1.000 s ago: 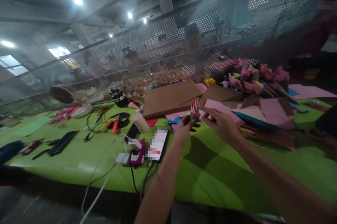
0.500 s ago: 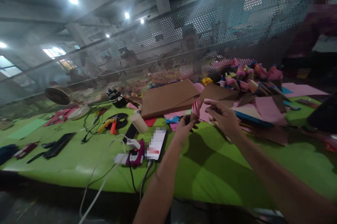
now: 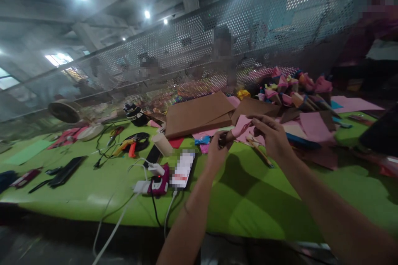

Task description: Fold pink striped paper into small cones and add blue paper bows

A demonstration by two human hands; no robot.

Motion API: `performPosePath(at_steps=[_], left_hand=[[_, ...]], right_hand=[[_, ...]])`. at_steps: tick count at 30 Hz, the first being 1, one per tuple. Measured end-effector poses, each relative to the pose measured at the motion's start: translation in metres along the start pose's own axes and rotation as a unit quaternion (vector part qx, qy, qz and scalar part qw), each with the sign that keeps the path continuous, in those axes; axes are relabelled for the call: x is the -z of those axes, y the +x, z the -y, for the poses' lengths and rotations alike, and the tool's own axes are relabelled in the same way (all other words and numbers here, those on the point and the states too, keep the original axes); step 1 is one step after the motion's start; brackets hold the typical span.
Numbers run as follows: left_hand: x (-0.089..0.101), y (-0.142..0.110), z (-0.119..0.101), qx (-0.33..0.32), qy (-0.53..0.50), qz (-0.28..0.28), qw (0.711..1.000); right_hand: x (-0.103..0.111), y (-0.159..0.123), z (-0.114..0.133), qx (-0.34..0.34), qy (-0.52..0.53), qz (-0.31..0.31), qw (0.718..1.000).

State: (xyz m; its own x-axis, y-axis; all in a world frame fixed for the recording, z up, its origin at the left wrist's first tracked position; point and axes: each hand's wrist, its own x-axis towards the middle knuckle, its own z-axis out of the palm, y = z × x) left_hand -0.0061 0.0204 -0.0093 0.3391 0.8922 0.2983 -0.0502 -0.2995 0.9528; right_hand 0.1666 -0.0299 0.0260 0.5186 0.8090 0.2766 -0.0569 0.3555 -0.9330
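Note:
My left hand (image 3: 217, 153) is closed around the brown lower end of a small pink-and-brown paper cone (image 3: 240, 126), held above the green table. The cone's pink upper part points up and to the right. My right hand (image 3: 274, 137) has its thumb and fingertips pinched at the pink paper's upper edge. Below the right hand lies a thin yellowish-brown stick (image 3: 261, 154). Behind the cone is a flat brown cardboard box (image 3: 199, 113). Small blue wrapped bits (image 3: 202, 140) lie left of my left hand.
A phone (image 3: 183, 169) and a purple power strip (image 3: 160, 182) with cables lie to the left. Further left are an orange-and-yellow glue gun (image 3: 129, 148) and a fan (image 3: 65, 111). At the right, similar pink-and-brown cones (image 3: 282, 84) are heaped beside pink sheets (image 3: 314, 128). A perforated metal screen (image 3: 248, 41) stands behind.
The cone has tilted over to the right, and its pink part looks wider and less twisted. My right hand has come onto the pink edge. The view has shifted slightly.

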Motion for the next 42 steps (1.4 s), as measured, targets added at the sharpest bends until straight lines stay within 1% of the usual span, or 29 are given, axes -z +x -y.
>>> performPosePath(at_steps=[4, 8, 10, 11, 13, 16, 21, 24, 29, 35, 39, 42], left_hand=[[0.001, -0.002, -0.004, -0.014, 0.008, -0.007, 1.000], [0.001, -0.005, -0.004, -0.055, 0.026, -0.010, 0.998], [0.000, -0.005, -0.004, -0.071, 0.017, -0.013, 0.997], [0.000, -0.005, -0.004, -0.068, 0.008, -0.010, 0.998], [0.000, -0.005, -0.004, -0.041, -0.019, 0.005, 0.999], [0.001, -0.004, -0.004, 0.033, -0.085, 0.022, 0.996], [0.002, -0.006, -0.003, 0.154, -0.193, 0.075, 0.966], [0.002, -0.008, -0.005, 0.199, -0.237, 0.083, 0.947], [0.001, -0.007, -0.006, 0.216, -0.280, 0.072, 0.932], [0.001, -0.006, -0.002, 0.215, -0.304, 0.072, 0.925], [0.001, -0.006, -0.004, 0.223, -0.307, 0.055, 0.923], [0.000, -0.005, -0.007, 0.223, -0.311, 0.046, 0.923]], right_hand=[[-0.001, -0.005, 0.008, 0.008, -0.011, 0.035, 0.999], [-0.002, -0.009, 0.012, 0.014, -0.025, 0.067, 0.997], [-0.001, -0.010, 0.012, 0.017, -0.026, 0.075, 0.997], [-0.001, -0.010, 0.012, 0.019, -0.021, 0.074, 0.997], [0.001, -0.009, 0.011, 0.023, -0.001, 0.062, 0.998], [0.002, -0.008, 0.007, 0.019, 0.024, 0.043, 0.999], [-0.002, -0.006, -0.001, -0.011, 0.004, 0.066, 0.998], [-0.005, -0.006, -0.004, -0.039, 0.004, 0.088, 0.995], [-0.005, -0.007, -0.006, -0.043, 0.015, 0.076, 0.996], [-0.003, -0.006, -0.009, -0.040, -0.007, 0.087, 0.995], [-0.003, -0.006, -0.008, -0.036, -0.005, 0.072, 0.997], [-0.002, -0.006, -0.007, -0.025, -0.016, 0.083, 0.996]])
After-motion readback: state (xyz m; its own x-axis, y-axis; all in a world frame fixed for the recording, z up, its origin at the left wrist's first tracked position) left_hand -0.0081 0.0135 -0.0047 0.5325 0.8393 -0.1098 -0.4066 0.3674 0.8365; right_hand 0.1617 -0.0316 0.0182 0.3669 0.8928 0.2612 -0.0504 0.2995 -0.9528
